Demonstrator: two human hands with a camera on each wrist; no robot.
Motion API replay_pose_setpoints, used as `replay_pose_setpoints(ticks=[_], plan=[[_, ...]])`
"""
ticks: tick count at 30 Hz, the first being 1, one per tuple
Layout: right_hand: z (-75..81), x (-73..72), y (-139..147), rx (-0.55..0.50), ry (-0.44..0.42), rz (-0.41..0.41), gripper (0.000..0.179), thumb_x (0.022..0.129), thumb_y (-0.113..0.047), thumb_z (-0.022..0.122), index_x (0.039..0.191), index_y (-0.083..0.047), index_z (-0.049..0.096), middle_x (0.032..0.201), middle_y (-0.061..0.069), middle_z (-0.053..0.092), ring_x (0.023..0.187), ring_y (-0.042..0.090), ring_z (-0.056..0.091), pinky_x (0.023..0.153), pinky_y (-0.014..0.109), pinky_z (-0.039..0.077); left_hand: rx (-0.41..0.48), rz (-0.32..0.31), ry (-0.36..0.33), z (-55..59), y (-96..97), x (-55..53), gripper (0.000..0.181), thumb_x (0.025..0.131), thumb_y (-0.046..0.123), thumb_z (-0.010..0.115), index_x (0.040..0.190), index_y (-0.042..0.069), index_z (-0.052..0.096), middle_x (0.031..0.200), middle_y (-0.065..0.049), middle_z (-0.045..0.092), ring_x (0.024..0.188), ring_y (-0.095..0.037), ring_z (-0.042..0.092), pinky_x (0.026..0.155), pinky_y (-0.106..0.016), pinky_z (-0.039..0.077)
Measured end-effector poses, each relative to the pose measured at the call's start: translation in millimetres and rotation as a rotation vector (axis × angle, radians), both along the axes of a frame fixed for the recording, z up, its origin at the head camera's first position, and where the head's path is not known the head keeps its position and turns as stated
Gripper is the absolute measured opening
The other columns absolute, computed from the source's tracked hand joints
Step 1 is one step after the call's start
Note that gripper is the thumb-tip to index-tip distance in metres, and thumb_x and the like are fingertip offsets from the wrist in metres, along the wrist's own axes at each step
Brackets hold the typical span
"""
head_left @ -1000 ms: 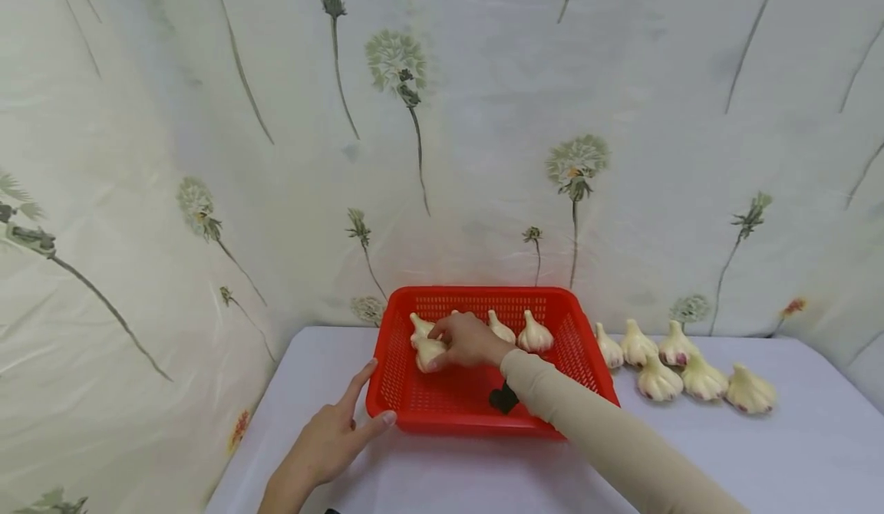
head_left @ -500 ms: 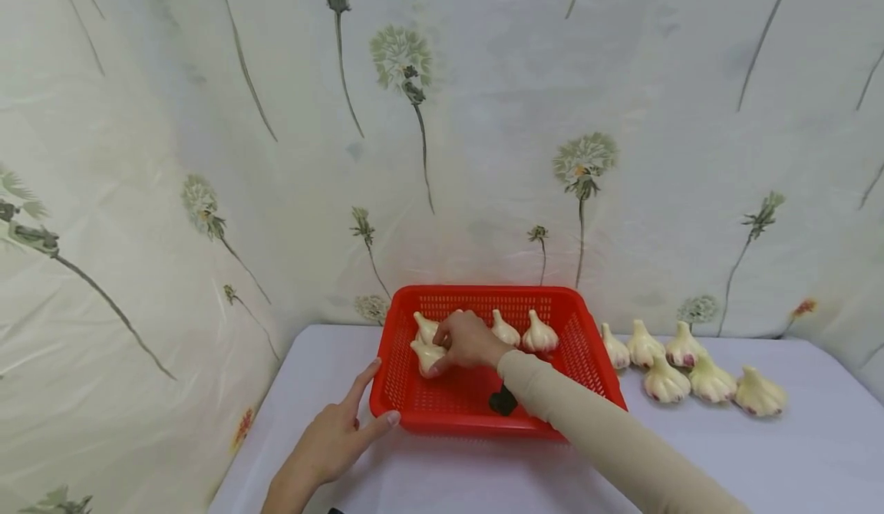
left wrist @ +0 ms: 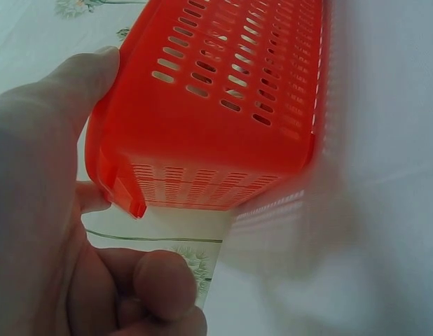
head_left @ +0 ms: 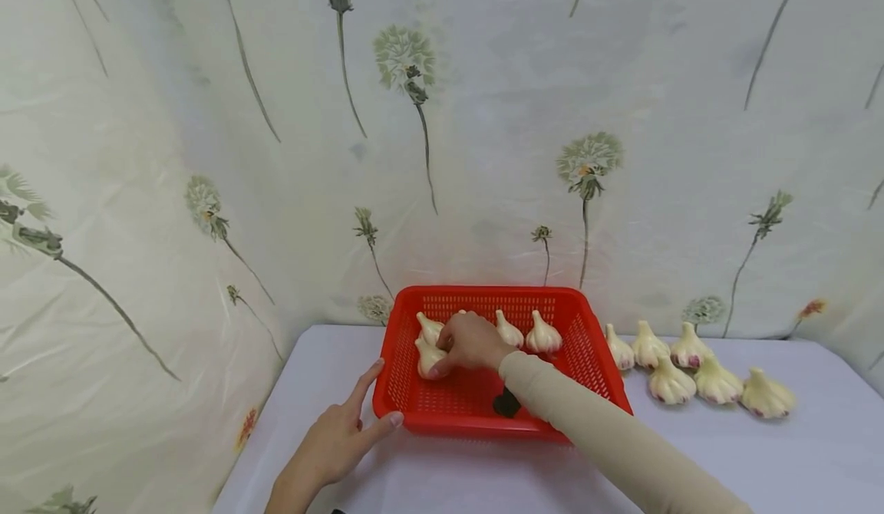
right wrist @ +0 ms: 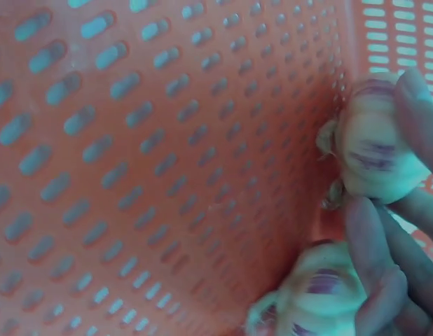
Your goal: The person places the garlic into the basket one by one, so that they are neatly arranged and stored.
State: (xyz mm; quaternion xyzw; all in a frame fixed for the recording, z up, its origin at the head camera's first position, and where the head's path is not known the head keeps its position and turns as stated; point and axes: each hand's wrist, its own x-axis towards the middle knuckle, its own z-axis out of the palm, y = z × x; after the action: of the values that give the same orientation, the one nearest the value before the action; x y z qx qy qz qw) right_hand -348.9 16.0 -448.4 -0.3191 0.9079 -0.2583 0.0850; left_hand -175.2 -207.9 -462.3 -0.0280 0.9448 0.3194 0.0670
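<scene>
My right hand (head_left: 476, 343) reaches into a red plastic basket (head_left: 476, 425) and grips a garlic bulb (head_left: 428, 358) at the basket's left side. In the right wrist view, thumb and fingers lie on both sides of this purple-streaked bulb (right wrist: 376, 150), while another bulb (right wrist: 327, 290) sits just below the fingers. Behind the gripped bulb lies one more garlic bulb (head_left: 430, 329), partly covered. My left hand (head_left: 330, 446) touches the basket's near left corner with a straight index finger and thumb; its other fingers curl loosely in the left wrist view.
Farther right in the basket stand two garlic bulbs (head_left: 509, 331), (head_left: 543, 335). Several garlic bulbs (head_left: 718, 382) lie grouped on the white table (head_left: 822, 453) right of the basket. A flower-patterned sheet (head_left: 483, 153) hangs behind and along the left side.
The view has shifted slightly, so everything sits a little farther right. The gripped garlic bulb has tilted a bit, its stem now pointing up. The left hand stays at the corner.
</scene>
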Motion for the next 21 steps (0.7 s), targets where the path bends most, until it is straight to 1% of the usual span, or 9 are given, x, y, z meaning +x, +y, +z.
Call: replay_pose_setpoints(ticks=[4,7,10,15,21], plan=[[-2.1,-0.8,1.7,-0.003,0.001,-0.015,0.035,0.065,-0.048,0.09,0.091,-0.027,0.08,0.083,-0.015,0.073,0.081,0.008,0.063,0.077,0.032,0.052,0.01,0.001,-0.006,-1.0,1.0,-0.1,0.085,0.083,0.076,0.054,0.154,0.048,0.017,0.063,-0.002,0.051,0.053,-0.018,0.047,0.05,-0.025,0.04],[-3.7,-0.4,2.8,-0.01,0.001,-0.023,0.039,0.063,-0.048,0.091,0.094,-0.027,0.08,0.085,-0.014,0.074,0.083,0.007,0.064,0.079,0.033,0.053,0.014,0.006,-0.018,-1.5,1.8,0.1,0.086,0.081,0.077,0.053,0.154,0.048,0.017,0.064,-0.003,0.052,0.053,-0.018,0.047,0.05,-0.025,0.041],[-6.3,-1.2,3.4,-0.021,0.003,-0.013,0.041,0.063,-0.049,0.091,0.096,-0.027,0.08,0.085,-0.014,0.074,0.082,0.006,0.064,0.077,0.033,0.053,0.011,0.009,-0.019,-1.2,1.9,0.6,0.087,0.08,0.079,0.052,0.153,0.048,0.018,0.063,-0.002,0.051,0.053,-0.017,0.046,0.05,-0.025,0.04],[-9.3,-3.0,3.1,-0.05,-0.015,0.012,0.036,0.063,-0.05,0.09,0.091,-0.029,0.079,0.08,-0.015,0.072,0.077,0.007,0.063,0.072,0.03,0.052,0.018,0.0,-0.012,0.1,1.1,1.2,0.086,0.081,0.079,0.052,0.153,0.048,0.018,0.062,-0.002,0.051,0.052,-0.017,0.046,0.049,-0.025,0.039],[-8.2,-3.6,1.5,-0.053,-0.015,0.014,0.037,0.063,-0.051,0.09,0.09,-0.03,0.078,0.079,-0.016,0.071,0.076,0.007,0.063,0.071,0.03,0.052,0.021,-0.003,-0.002,1.1,-0.5,-0.4,0.084,0.082,0.076,0.054,0.153,0.05,0.018,0.064,-0.004,0.051,0.055,-0.018,0.047,0.05,-0.028,0.04]])
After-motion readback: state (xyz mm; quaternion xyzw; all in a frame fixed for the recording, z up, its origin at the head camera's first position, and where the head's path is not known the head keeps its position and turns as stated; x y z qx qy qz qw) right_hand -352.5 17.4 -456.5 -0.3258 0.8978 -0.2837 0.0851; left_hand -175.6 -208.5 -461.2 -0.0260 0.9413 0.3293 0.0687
